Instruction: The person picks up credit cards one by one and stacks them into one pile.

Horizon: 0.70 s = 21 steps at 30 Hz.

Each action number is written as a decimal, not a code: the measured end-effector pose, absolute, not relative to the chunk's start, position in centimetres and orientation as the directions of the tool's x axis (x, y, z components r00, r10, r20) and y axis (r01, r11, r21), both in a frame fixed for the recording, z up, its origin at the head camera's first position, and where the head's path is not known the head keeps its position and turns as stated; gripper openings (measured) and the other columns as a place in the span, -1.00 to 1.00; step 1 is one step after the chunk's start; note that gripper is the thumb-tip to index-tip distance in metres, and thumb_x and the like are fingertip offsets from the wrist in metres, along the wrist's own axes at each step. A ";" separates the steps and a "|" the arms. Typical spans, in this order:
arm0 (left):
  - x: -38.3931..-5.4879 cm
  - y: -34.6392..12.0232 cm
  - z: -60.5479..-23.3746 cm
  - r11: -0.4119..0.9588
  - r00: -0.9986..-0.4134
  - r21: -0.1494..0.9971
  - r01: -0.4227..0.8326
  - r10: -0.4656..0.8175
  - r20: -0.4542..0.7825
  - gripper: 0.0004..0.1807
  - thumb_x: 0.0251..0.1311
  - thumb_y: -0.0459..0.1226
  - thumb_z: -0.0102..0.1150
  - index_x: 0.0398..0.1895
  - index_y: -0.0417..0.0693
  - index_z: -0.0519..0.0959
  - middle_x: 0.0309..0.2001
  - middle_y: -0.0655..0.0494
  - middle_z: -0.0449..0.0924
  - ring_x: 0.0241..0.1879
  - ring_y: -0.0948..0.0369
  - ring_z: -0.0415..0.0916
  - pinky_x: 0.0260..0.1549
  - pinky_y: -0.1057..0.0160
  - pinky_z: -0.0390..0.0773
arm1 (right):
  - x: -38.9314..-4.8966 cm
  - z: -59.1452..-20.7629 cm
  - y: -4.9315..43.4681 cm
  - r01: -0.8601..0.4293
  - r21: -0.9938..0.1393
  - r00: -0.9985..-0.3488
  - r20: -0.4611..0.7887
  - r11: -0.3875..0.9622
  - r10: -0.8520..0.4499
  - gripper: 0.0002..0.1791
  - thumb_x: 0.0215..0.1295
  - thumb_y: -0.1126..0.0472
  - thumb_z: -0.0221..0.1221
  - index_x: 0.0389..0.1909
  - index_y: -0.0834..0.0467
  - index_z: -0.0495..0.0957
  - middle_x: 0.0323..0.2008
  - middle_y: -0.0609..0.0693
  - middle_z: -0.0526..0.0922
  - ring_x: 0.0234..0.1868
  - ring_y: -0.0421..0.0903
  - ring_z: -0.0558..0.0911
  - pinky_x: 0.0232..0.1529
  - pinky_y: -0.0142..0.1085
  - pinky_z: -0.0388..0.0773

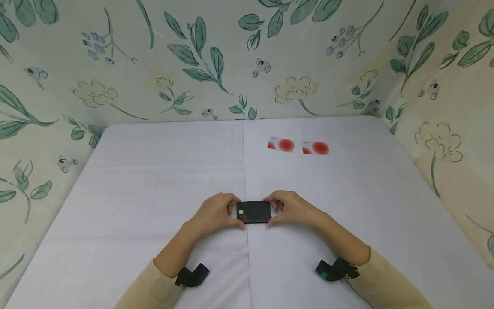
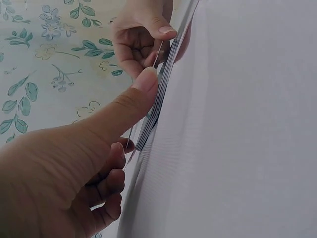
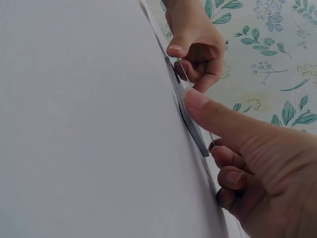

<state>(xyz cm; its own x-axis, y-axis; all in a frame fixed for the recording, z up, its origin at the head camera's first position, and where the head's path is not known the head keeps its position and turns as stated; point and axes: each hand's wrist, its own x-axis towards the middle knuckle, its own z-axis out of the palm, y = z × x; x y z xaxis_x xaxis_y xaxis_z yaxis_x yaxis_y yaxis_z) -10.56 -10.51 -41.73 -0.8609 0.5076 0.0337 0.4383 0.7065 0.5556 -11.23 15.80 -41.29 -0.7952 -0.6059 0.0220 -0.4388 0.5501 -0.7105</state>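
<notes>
Black card: at the middle of the near half of the white-covered worktop (image 1: 154, 184), the black card (image 1: 253, 212) lies face up with a pale square and "VIP" lettering; in the wrist views its thin edge stands slightly apart above a stack of thin cards (image 3: 196, 134).
Left hand: the left hand (image 1: 217, 212) pinches the black card's left end, thumb at the near corner and forefinger at the far one, the fingers spread only as wide as the card's short side.
Right hand: the right hand (image 1: 293, 209) mirrors it at the right end, with the same narrow pinch.
Card's handling: probably very light and springy-stiff, likely to bow if the two ends are pressed inward; a smooth face would slide easily.
Card's hold: the corners and short edges look the best places, with light, even pressure and the printed face left free.
Stack's handling: likely a little heavier and firm as a block, but its layers may shear; the short ends, squared between both hands, should suit. The exact count cannot be told.
Pale cards: two cards with red discs (image 1: 281, 145) lie side by side farther back, right of centre, touched by neither hand.
</notes>
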 end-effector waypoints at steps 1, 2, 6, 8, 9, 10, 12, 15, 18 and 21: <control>-10.5 -10.5 -41.7 0.706 -0.861 0.556 0.438 0.507 0.034 -0.27 -0.38 0.13 0.53 -0.09 -0.05 0.59 -0.59 0.31 0.33 -0.52 0.34 0.26 -0.51 0.38 0.30 | -11.2 -41.3 15.8 -0.440 -0.709 -0.794 0.022 0.550 -0.607 -0.33 -0.22 0.04 0.52 -0.05 0.26 0.57 -0.46 -0.14 0.45 -0.45 -0.28 0.37 -0.44 -0.45 0.35; -10.5 -10.5 -41.6 0.704 -0.861 0.559 0.439 0.507 0.038 -0.28 -0.38 0.12 0.53 -0.10 -0.05 0.59 -0.59 0.30 0.33 -0.53 0.34 0.26 -0.51 0.37 0.30 | -11.2 -41.3 15.8 -0.442 -0.709 -0.794 0.024 0.550 -0.607 -0.33 -0.22 0.03 0.52 -0.05 0.26 0.57 -0.46 -0.14 0.45 -0.45 -0.28 0.37 -0.44 -0.45 0.35; -10.4 -10.5 -41.6 0.696 -0.859 0.562 0.447 0.510 0.051 -0.29 -0.39 0.11 0.54 -0.12 -0.06 0.60 -0.59 0.30 0.34 -0.53 0.34 0.25 -0.52 0.38 0.29 | -11.2 -41.3 15.8 -0.444 -0.708 -0.793 0.025 0.549 -0.609 -0.34 -0.22 0.03 0.52 -0.05 0.24 0.58 -0.46 -0.14 0.46 -0.45 -0.26 0.38 -0.44 -0.45 0.34; -10.4 -10.4 -41.6 0.696 -0.857 0.559 0.451 0.512 0.055 -0.29 -0.39 0.11 0.54 -0.11 -0.06 0.60 -0.59 0.31 0.33 -0.54 0.35 0.25 -0.53 0.38 0.29 | -11.2 -41.4 15.8 -0.452 -0.706 -0.788 0.031 0.545 -0.615 -0.34 -0.22 0.02 0.52 -0.06 0.24 0.58 -0.46 -0.14 0.46 -0.45 -0.26 0.38 -0.45 -0.46 0.34; -10.4 -10.4 -41.7 0.697 -0.857 0.557 0.452 0.512 0.056 -0.28 -0.39 0.11 0.54 -0.11 -0.05 0.60 -0.59 0.32 0.33 -0.54 0.36 0.25 -0.53 0.39 0.29 | -11.2 -41.5 15.9 -0.458 -0.705 -0.786 0.035 0.542 -0.618 -0.34 -0.22 0.02 0.52 -0.06 0.24 0.58 -0.46 -0.13 0.46 -0.44 -0.27 0.38 -0.45 -0.45 0.35; -10.4 -10.4 -41.7 0.697 -0.857 0.554 0.454 0.512 0.058 -0.28 -0.39 0.11 0.54 -0.10 -0.06 0.60 -0.59 0.32 0.33 -0.54 0.36 0.25 -0.53 0.39 0.29 | -11.2 -41.5 15.9 -0.465 -0.703 -0.782 0.041 0.538 -0.622 -0.34 -0.22 0.02 0.52 -0.06 0.24 0.58 -0.46 -0.13 0.46 -0.44 -0.27 0.38 -0.45 -0.45 0.35; -10.3 -10.4 -41.8 0.697 -0.854 0.551 0.459 0.516 0.059 -0.28 -0.39 0.11 0.54 -0.09 -0.05 0.60 -0.59 0.32 0.33 -0.54 0.36 0.24 -0.53 0.39 0.29 | -11.2 -41.6 16.0 -0.472 -0.700 -0.778 0.046 0.535 -0.626 -0.34 -0.22 0.02 0.52 -0.06 0.24 0.58 -0.47 -0.13 0.45 -0.44 -0.28 0.38 -0.44 -0.45 0.36; -10.3 -10.4 -41.9 0.691 -0.847 0.547 0.472 0.527 0.064 -0.26 -0.40 0.11 0.54 -0.09 -0.06 0.60 -0.58 0.32 0.34 -0.54 0.36 0.25 -0.52 0.40 0.30 | -11.1 -41.7 16.0 -0.474 -0.695 -0.777 0.042 0.540 -0.628 -0.34 -0.22 0.02 0.52 -0.06 0.24 0.59 -0.47 -0.14 0.45 -0.44 -0.28 0.38 -0.44 -0.46 0.36; -10.3 -10.5 -42.0 0.685 -0.840 0.543 0.486 0.537 0.076 -0.26 -0.41 0.12 0.55 -0.09 -0.06 0.60 -0.56 0.32 0.36 -0.53 0.37 0.26 -0.50 0.40 0.31 | -11.1 -41.7 16.0 -0.481 -0.690 -0.774 0.044 0.541 -0.631 -0.34 -0.22 0.02 0.52 -0.06 0.24 0.59 -0.47 -0.14 0.45 -0.44 -0.28 0.38 -0.44 -0.46 0.37; -10.4 -10.5 -42.0 0.678 -0.836 0.544 0.495 0.542 0.086 -0.27 -0.41 0.11 0.55 -0.10 -0.06 0.59 -0.53 0.33 0.37 -0.50 0.37 0.27 -0.46 0.40 0.33 | -11.1 -41.7 16.1 -0.495 -0.684 -0.768 0.054 0.537 -0.638 -0.35 -0.22 0.03 0.52 -0.06 0.24 0.59 -0.46 -0.12 0.46 -0.43 -0.26 0.39 -0.44 -0.45 0.37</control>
